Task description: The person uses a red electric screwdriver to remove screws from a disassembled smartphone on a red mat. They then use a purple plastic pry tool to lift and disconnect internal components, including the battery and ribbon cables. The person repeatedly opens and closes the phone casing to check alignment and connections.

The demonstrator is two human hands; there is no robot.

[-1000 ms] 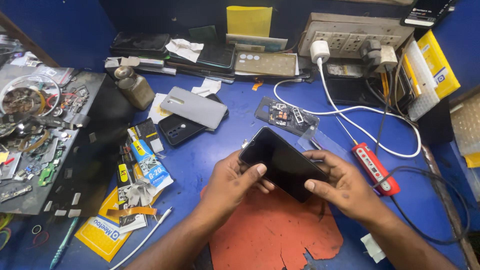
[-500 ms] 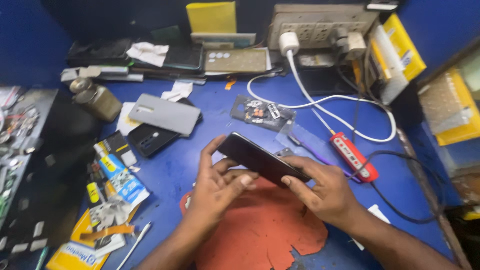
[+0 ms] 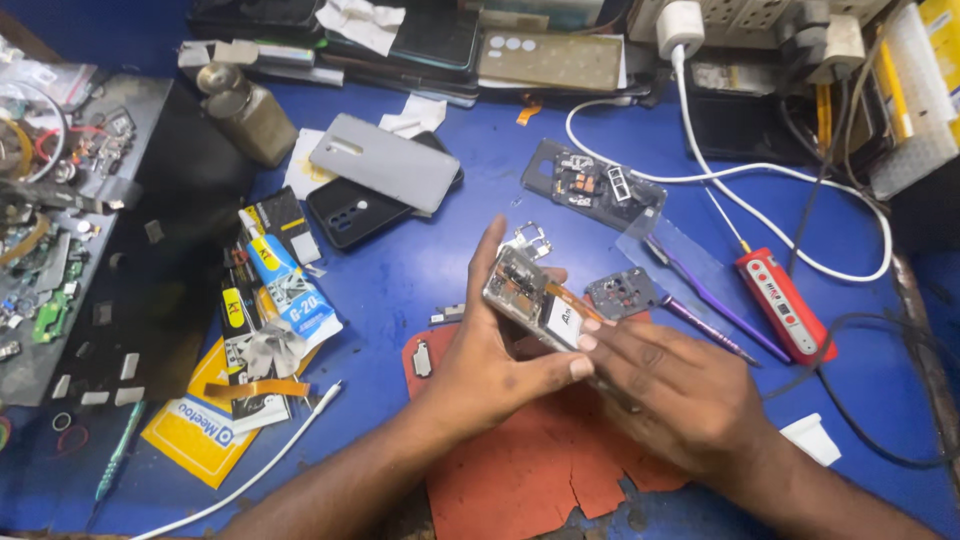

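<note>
Over a cluttered blue counter (image 3: 420, 270), both hands hold an opened phone (image 3: 535, 305) edge-up above a torn red work mat (image 3: 520, 470), its exposed boards and battery facing the camera. The step in hand looks like inspection of the stripped handset; any next move would seem to call for a steady hold and fine fingertip work on small parts. The left hand (image 3: 480, 365) wraps the phone from below, thumb stretched across towards the right, forefinger raised along the top end, a closed grip on the body. The right hand (image 3: 680, 395) lies curled over the lower end, fingertips (image 3: 585, 342) pressed on the battery side; how firmly it clamps cannot be told. Near the hands lie a loose circuit piece (image 3: 622, 292), a purple-handled tool (image 3: 700, 300), a red tester (image 3: 785, 305), a grey back cover (image 3: 385, 175), glue tubes (image 3: 290, 290) and a small bottle (image 3: 245, 112)
</note>
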